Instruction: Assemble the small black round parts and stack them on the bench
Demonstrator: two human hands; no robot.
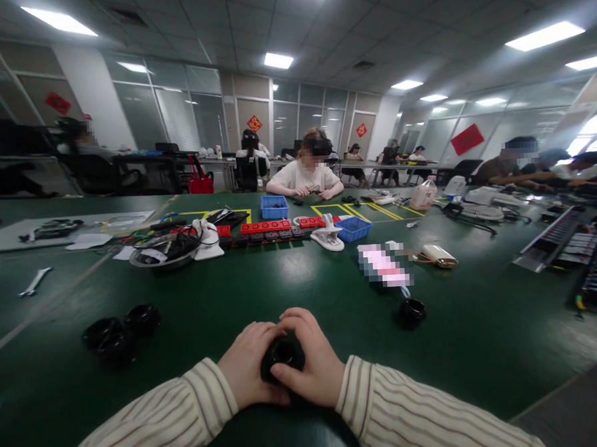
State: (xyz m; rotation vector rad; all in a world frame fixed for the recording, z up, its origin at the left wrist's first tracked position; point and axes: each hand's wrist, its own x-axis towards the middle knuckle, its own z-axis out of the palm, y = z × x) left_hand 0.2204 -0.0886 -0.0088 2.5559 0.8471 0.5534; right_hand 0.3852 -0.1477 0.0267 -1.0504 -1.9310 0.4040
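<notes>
Both of my hands are wrapped round a glossy black ring-shaped part [286,352] with a hole in its top, low in the middle of the view. My left hand [246,365] curls along its left side, fingers at the far edge. From the right, my right hand [316,359] closes over it, thumb across the near rim. The underside of the part is hidden by the hands. Several similar black rings [115,348] stand grouped on the green table [198,322] to the left. Another black ring [412,312] is at the right, beside a pixelated phone-like object [385,265].
Across the middle lie a metal bowl [165,257] of cables, red power strips [266,227], and blue bins [353,229]. A wrench [35,282] is far left; a power bank [438,256] and metal racks [549,237] are right. A person [306,173] sits opposite.
</notes>
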